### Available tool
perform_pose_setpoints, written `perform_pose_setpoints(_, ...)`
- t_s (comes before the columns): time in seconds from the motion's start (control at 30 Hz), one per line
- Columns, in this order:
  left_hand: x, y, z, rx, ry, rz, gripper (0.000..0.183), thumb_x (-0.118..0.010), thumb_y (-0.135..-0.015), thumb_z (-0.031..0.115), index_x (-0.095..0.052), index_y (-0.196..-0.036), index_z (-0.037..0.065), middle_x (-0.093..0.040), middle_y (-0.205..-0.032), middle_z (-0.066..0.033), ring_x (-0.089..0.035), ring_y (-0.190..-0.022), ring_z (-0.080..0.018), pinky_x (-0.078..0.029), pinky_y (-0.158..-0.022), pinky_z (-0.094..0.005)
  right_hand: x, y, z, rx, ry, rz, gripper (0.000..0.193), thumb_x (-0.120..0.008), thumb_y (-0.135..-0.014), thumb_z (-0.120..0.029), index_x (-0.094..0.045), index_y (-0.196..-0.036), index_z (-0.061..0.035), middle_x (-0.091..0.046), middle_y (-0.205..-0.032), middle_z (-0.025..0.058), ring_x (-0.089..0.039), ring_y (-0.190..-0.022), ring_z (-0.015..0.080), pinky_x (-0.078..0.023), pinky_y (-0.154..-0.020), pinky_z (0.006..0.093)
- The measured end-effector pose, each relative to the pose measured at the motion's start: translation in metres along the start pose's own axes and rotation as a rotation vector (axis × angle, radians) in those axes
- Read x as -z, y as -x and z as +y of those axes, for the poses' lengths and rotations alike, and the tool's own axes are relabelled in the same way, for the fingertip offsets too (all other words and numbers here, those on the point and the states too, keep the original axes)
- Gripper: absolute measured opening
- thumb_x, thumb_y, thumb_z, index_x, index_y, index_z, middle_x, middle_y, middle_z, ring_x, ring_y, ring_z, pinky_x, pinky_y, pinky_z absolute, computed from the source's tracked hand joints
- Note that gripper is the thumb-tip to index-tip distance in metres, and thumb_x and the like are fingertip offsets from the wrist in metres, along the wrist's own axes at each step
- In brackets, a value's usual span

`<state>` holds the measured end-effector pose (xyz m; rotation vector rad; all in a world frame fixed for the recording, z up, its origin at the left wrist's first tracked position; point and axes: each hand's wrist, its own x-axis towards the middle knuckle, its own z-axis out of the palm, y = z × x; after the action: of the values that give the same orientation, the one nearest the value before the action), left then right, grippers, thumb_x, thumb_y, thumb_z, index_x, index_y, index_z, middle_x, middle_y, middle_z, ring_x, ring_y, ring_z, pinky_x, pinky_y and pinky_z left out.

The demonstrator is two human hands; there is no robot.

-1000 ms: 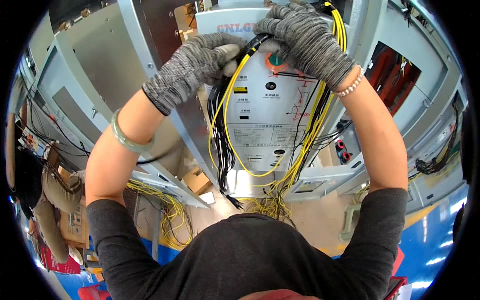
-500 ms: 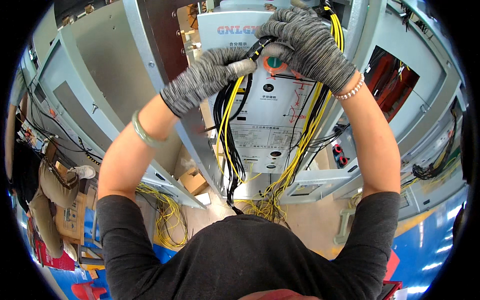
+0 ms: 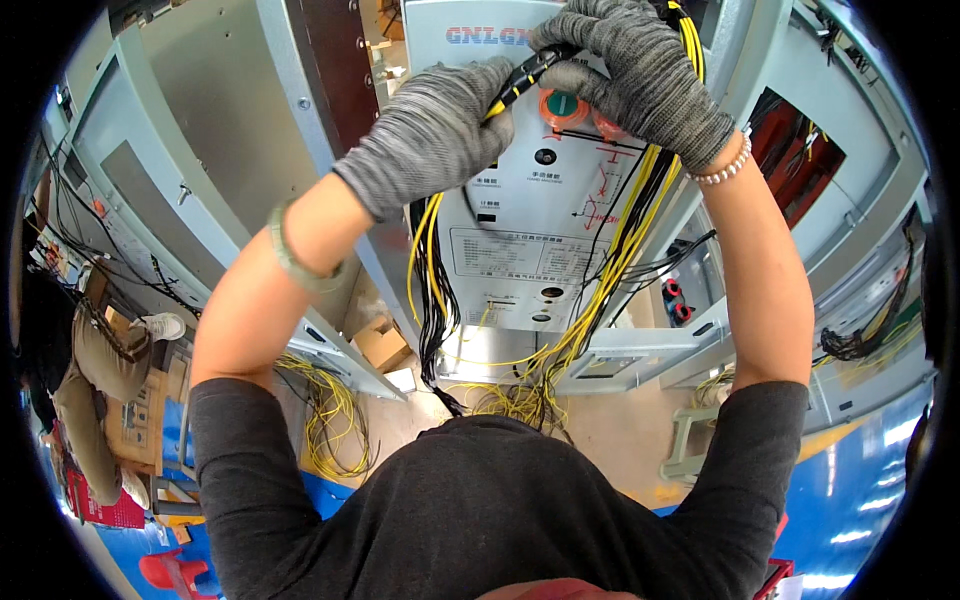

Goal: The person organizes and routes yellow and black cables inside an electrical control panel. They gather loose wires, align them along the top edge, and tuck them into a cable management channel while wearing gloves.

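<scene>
My left hand (image 3: 432, 130), in a grey knitted glove, is closed around a bundle of black and yellow wires (image 3: 518, 82). A short stretch of it, wrapped in black, slants up toward my right hand (image 3: 640, 80), also gloved, whose thumb and fingers pinch its upper end. Loose wire ends (image 3: 432, 270) hang below my left hand. Behind both hands stands a pale grey panel (image 3: 520, 210) with a green round button (image 3: 563, 104) in an orange ring. Beneath my right hand a second yellow and black wire bundle (image 3: 630, 245) runs down the panel's right side.
Coils of yellow wire (image 3: 335, 425) lie on the floor, near a cardboard box (image 3: 382, 343). Metal cabinet frames (image 3: 310, 100) rise on both sides. A green stool (image 3: 688, 445) stands at lower right. At far left another person's legs (image 3: 90, 400) show beside a red stool (image 3: 172, 572).
My left hand has turned and come up along the bundle, now covering more of it. The wires hanging below it swung left. The view has shifted slightly.
</scene>
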<state>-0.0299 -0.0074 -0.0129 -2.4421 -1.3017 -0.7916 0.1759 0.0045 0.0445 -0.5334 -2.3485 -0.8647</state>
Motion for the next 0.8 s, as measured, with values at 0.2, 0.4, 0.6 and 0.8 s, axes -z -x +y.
perform_pose_setpoints(0.2,0.020,0.001,-0.030,-0.117,0.401,-0.270,0.047,-0.056,-0.084,0.005,-0.047,-0.131,0.004,-0.061,-0.116,-0.0116,-0.056,-0.108,-0.0182,-0.044,-0.096,-0.0335,-0.003,0.000,0.003,-0.014,-0.029,-0.035,0.036,-0.075,-0.067,-0.031,-0.065,-0.096,-0.0122,-0.060,-0.092,0.0078,-0.057,-0.091,0.0283,-0.040,-0.089,0.0427)
perform_pose_setpoints(0.4,0.018,-0.004,-0.051,-0.201,0.519,-0.267,0.044,-0.058,-0.084,0.007,-0.050,-0.127,0.007,-0.060,-0.111,-0.0130,-0.059,-0.104,-0.0225,-0.047,-0.091,-0.0344,0.000,-0.002,0.000,-0.069,-0.010,-0.061,0.034,-0.073,-0.068,-0.033,-0.066,-0.095,-0.0142,-0.061,-0.091,0.0064,-0.058,-0.092,0.0271,-0.035,-0.099,0.0445)
perform_pose_setpoints(0.6,0.005,-0.004,-0.040,-0.303,0.047,0.043,0.032,-0.060,-0.085,0.014,-0.059,-0.117,0.007,-0.063,-0.099,-0.0141,-0.061,-0.093,-0.0299,-0.049,-0.086,-0.0366,0.001,-0.003,-0.001,-0.053,0.048,-0.075,0.035,-0.074,-0.067,-0.034,-0.066,-0.095,-0.0149,-0.061,-0.090,0.0066,-0.058,-0.093,0.0274,-0.032,-0.102,0.0461)
perform_pose_setpoints(0.8,0.026,-0.005,-0.028,0.073,0.427,-0.181,0.027,-0.053,-0.091,0.014,-0.060,-0.114,0.002,-0.066,-0.094,-0.0117,-0.063,-0.084,-0.0198,-0.051,-0.081,-0.0307,-0.007,-0.001,0.001,-0.046,0.118,-0.070,0.041,-0.073,-0.067,-0.038,-0.065,-0.099,-0.0130,-0.060,-0.093,0.0080,-0.057,-0.095,0.0277,-0.031,-0.101,0.0462)
